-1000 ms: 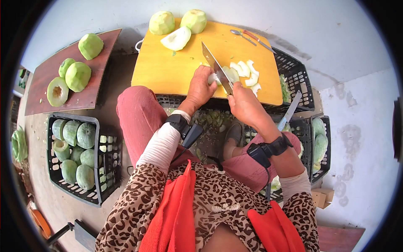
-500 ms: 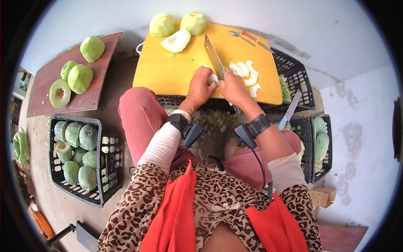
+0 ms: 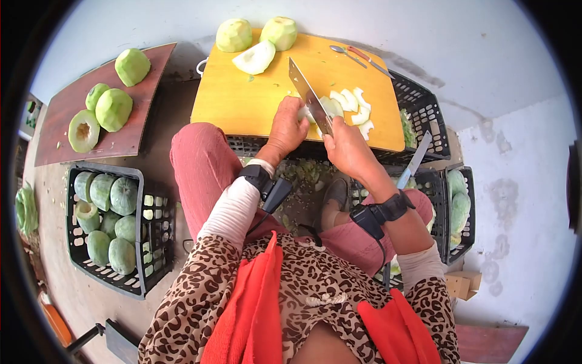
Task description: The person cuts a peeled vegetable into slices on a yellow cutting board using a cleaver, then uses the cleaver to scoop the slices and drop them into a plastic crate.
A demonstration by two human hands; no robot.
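Observation:
My right hand (image 3: 350, 150) is closed round the handle of a broad-bladed kitchen knife (image 3: 307, 90), its blade pointing up and left over the yellow cutting board (image 3: 242, 103). At the board's near edge, my left hand (image 3: 287, 127) is curled over a piece of white melon (image 3: 305, 113), mostly hidden by the fingers. The blade stands just right of that piece. Curved white melon slices (image 3: 348, 100) lie beyond the knife. At the board's far left are two peeled pale green melons (image 3: 234, 35) and a cut melon wedge (image 3: 254, 58).
A spoon (image 3: 347, 56) and a red-handled tool (image 3: 367, 59) lie at the far right of the board. Peeled melons (image 3: 114, 109) rest on a brown board at left. A black crate (image 3: 142, 230) holds unpeeled melons (image 3: 123, 197). Another knife (image 3: 416, 159) leans over crates at right.
My right hand has moved right and nearer to me, bringing the knife back with its blade tilted further left. My left hand stays on the melon piece.

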